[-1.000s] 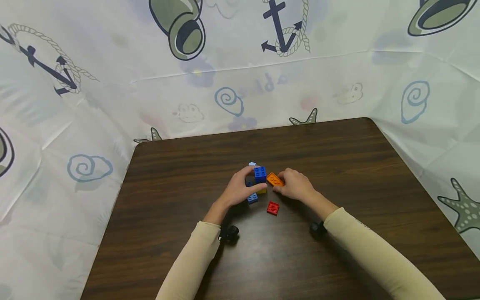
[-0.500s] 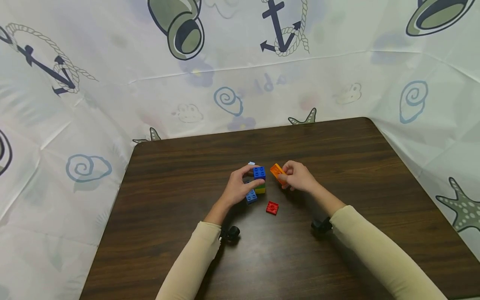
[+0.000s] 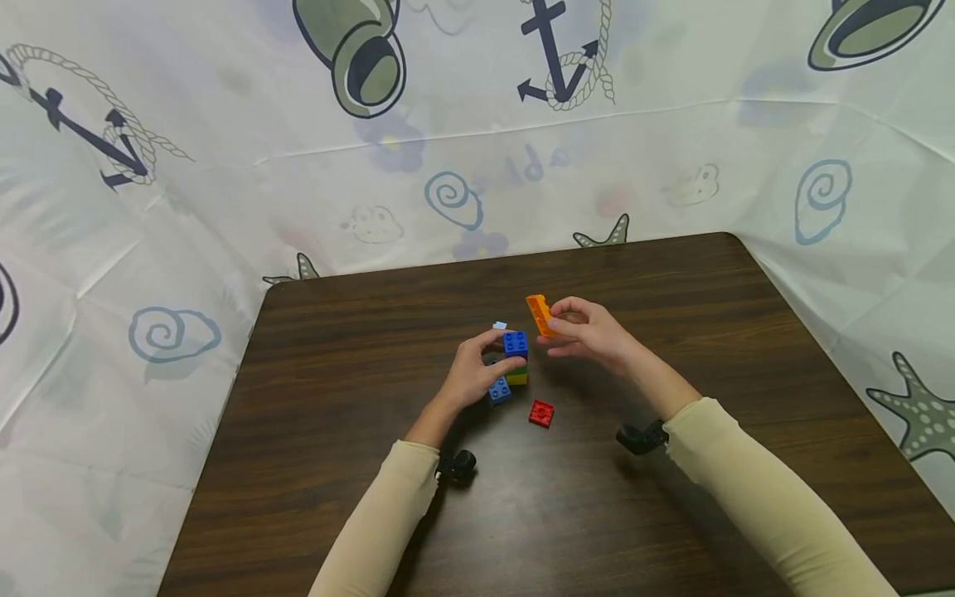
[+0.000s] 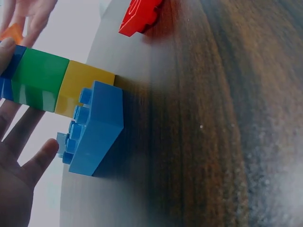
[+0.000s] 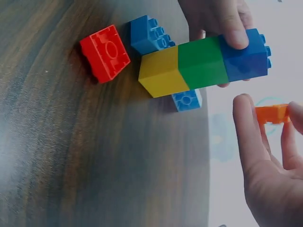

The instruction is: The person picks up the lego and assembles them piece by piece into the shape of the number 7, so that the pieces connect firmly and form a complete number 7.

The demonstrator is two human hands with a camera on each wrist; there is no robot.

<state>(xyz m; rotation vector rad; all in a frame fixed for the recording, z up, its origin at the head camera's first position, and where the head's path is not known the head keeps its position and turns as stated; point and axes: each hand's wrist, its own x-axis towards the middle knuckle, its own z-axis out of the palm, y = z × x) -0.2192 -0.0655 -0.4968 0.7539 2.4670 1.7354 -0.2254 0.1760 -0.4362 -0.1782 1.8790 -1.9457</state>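
Note:
A tower of toy building bricks stands upright on the table: a yellow brick [image 5: 161, 71] at the bottom, a green brick [image 5: 202, 62] in the middle, a dark blue brick [image 3: 516, 343] on top. My left hand [image 3: 472, 375] grips the dark blue brick between thumb and fingers. Above and right of the tower, apart from it, my right hand [image 3: 597, 333] pinches an orange brick [image 3: 538, 313] that is tilted in the air. A blue brick [image 4: 100, 127] lies beside the tower's near left side, and a light blue brick [image 5: 187, 100] sits behind it.
A red brick [image 3: 541, 413] lies with its hollow underside up, in front of the tower. The dark wooden table [image 3: 358, 323] ends at a printed white cloth [image 3: 477, 141] behind. Each wrist wears a black camera.
My right hand has lifted the orange brick off the table, tilting it and moving it up and away from me. The left hand stays on the tower.

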